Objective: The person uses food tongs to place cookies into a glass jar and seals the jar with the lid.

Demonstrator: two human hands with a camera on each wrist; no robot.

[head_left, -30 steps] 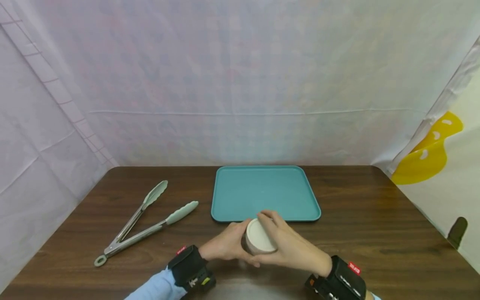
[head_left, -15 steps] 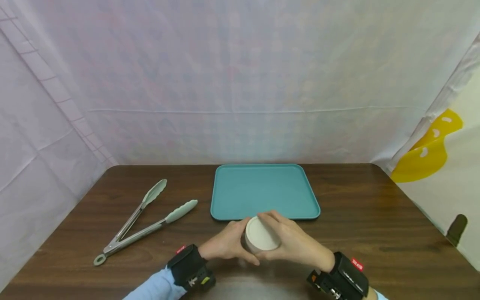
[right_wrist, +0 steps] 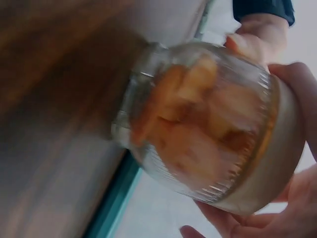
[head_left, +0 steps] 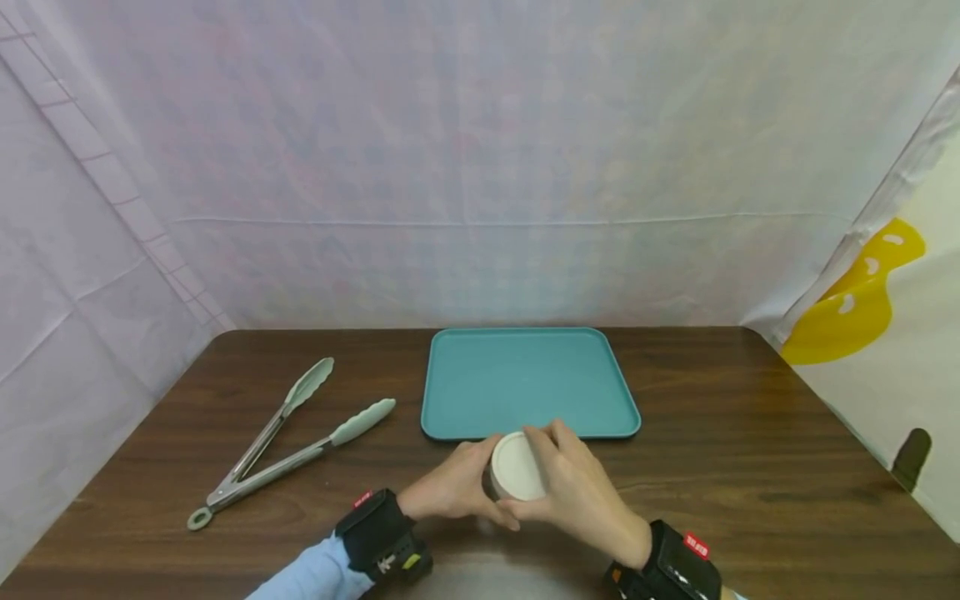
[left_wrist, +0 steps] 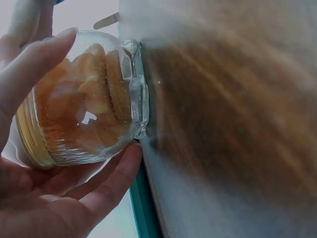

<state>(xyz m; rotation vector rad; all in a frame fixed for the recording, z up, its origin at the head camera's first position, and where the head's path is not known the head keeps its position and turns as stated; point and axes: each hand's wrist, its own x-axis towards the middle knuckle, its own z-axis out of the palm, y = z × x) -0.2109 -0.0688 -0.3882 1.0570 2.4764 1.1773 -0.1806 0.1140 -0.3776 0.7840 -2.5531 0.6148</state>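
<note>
A clear glass jar (left_wrist: 91, 106) with a white lid (head_left: 517, 468) stands upright on the wooden table, in front of the tray. Orange-brown chunks (right_wrist: 190, 119) fill much of it, seen through the glass in both wrist views. My left hand (head_left: 459, 483) wraps the jar's side, thumb on the near side and fingers round the far side. From the right, my right hand (head_left: 576, 493) grips the lid by its edge, thumb in front and fingers behind. A gold-coloured band shows just below the lid in the wrist views.
Behind the jar lies a teal tray (head_left: 528, 383), its near edge close to my fingers. Spread-apart kitchen tongs (head_left: 273, 450) with pale green tips lie on the left of the table (head_left: 720, 417). White cloth (head_left: 465, 167) hangs around the back and sides.
My right hand turns at the lid, its wrist swinging outward slightly and then back toward the near side, with its fingers shifting over the lid. The left hand stays put on the jar.
</note>
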